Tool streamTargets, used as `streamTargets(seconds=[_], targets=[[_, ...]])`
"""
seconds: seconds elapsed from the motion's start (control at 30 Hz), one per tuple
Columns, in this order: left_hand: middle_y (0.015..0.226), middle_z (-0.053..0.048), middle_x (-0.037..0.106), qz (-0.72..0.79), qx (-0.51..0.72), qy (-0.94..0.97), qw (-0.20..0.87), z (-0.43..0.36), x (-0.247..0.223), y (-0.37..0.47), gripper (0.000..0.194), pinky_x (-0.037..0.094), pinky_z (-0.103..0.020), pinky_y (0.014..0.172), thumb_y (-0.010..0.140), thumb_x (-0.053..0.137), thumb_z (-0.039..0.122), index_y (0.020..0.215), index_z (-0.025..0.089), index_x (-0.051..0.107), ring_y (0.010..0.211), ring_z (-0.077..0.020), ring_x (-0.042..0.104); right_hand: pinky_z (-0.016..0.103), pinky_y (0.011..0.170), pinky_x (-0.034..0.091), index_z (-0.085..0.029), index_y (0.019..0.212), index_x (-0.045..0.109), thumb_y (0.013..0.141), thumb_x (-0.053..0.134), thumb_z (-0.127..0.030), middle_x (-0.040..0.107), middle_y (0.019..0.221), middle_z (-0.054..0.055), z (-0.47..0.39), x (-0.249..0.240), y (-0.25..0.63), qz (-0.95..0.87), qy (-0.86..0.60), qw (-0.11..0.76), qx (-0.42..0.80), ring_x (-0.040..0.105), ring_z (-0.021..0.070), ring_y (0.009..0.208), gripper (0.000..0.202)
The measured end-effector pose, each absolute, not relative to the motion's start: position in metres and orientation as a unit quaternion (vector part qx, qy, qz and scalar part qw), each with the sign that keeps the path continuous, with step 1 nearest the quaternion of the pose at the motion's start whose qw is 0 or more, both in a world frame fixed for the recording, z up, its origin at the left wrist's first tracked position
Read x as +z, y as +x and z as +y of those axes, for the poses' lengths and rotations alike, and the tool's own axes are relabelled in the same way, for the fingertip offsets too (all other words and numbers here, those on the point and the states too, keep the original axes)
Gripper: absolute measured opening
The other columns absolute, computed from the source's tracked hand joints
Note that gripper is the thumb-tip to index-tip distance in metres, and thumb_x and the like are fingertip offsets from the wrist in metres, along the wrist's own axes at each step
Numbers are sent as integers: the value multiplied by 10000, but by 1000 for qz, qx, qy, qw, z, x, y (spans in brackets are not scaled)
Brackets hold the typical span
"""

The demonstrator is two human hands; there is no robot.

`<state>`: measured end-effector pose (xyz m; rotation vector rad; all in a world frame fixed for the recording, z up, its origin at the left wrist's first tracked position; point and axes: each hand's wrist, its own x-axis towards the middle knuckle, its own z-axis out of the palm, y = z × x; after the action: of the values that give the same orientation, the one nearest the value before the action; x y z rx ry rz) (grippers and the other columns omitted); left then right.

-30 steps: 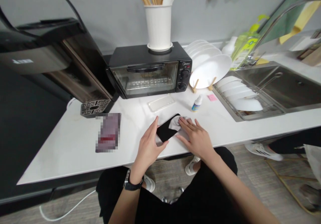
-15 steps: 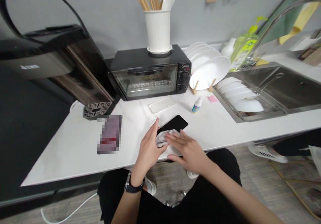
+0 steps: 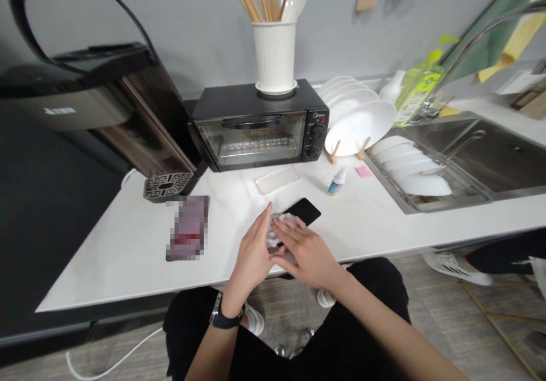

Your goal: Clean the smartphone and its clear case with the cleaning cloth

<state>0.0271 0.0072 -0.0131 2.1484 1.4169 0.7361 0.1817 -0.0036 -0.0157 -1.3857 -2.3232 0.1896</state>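
A black smartphone lies screen up at the counter's front edge. My right hand presses a crumpled whitish cloth onto its screen, fingers stretched together over the cloth. At the phone's left end, my left hand grips it between thumb and fingers; part of that end is hidden by the hands and cloth. Behind the phone lies a clear phone case. To the right of the case stands a small white spray bottle with a blue label.
A blurred purple packet lies left on the white counter. Behind stand a drinks machine, a toaster oven bearing a chopstick holder, and racked plates. The sink is at right.
My right hand has slid the cloth a little to the left along the phone, so more of its right end shows. My left hand has stayed almost in place.
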Motion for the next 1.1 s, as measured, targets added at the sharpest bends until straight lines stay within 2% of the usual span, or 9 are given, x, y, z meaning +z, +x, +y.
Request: streamTargets(seconds=[0.13,0.3,0.4,0.53,0.67,0.77,0.9,1.03,1.1], targets=[[1237,23,204,520,276,774,234,7,-12,29,711,296,-292,902,648,475,188,1187,277,19,1051,-163,337,405,919,210,-235,1135,279,733,321,-350,350,1153,-5,-4,-17,183,-809,-547,209,55,276,182,1073,421],[1228,31,218,514,277,776,238,7,-11,31,716,299,-327,903,651,473,178,1186,283,8,1065,-172,316,369,935,205,-230,1145,258,674,353,-472,305,1182,-14,-6,-17,185,-850,-481,203,75,257,170,1084,538],[1225,24,218,514,278,774,244,7,-11,31,731,288,-379,900,653,468,178,1184,281,-25,1062,-184,317,404,927,193,-222,1147,252,715,344,-386,314,1177,5,-7,-16,184,-808,-544,218,64,252,180,1086,471],[1213,36,249,514,270,781,231,7,-14,29,714,310,-349,896,656,467,175,1183,292,-1,1063,-171,316,360,913,240,-262,1072,350,712,370,-365,419,1100,-26,-5,-19,183,-831,-476,260,123,324,163,1045,375],[1205,45,263,522,252,791,197,3,-10,30,604,276,-345,920,686,434,210,1177,300,96,1093,-174,268,324,689,425,-257,956,424,762,262,-332,556,858,-5,-3,-29,205,-731,-556,334,211,520,156,765,264],[1219,50,233,525,250,794,174,-1,1,39,546,224,-352,946,702,416,258,1172,290,141,1115,-182,218,272,457,433,-218,949,381,770,194,-360,559,680,2,2,-31,217,-639,-600,389,282,524,135,522,296],[1241,49,176,498,241,812,185,-2,15,55,572,218,-315,952,710,399,305,1185,271,84,1120,-160,205,221,483,435,-224,823,397,746,279,-369,540,678,-23,9,-21,200,-672,-504,404,362,525,112,581,202],[1223,29,232,492,228,821,181,4,10,49,671,243,-375,919,670,464,286,1184,283,33,1113,-186,221,229,522,442,-233,857,387,736,310,-347,518,759,-6,1,-16,204,-668,-545,414,292,524,118,641,183],[1221,27,239,494,220,824,169,6,4,40,641,225,-387,924,658,479,284,1176,293,102,1114,-199,215,264,511,438,-249,890,399,736,308,-330,512,797,10,-8,-18,221,-658,-615,383,206,522,137,619,197]])
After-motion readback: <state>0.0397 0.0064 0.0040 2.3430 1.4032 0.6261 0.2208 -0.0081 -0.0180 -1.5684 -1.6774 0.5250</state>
